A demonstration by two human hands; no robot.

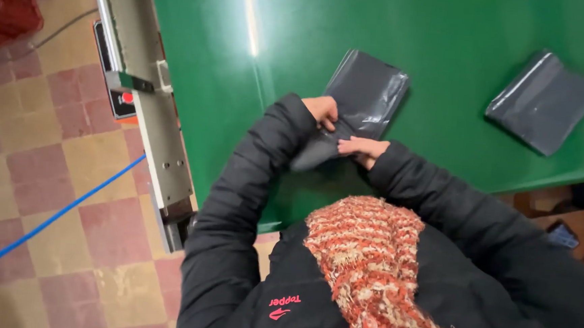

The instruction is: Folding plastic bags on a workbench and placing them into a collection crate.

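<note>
Fingers of the left hand and right hand pinched the near end of one grey plastic bag, its long axis running away up the green table; a second bag lay well apart

A second grey bag lies on the green table

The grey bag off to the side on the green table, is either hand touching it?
No, the second grey bag lies apart, while both the left hand and right hand work the nearer grey bag.
</note>
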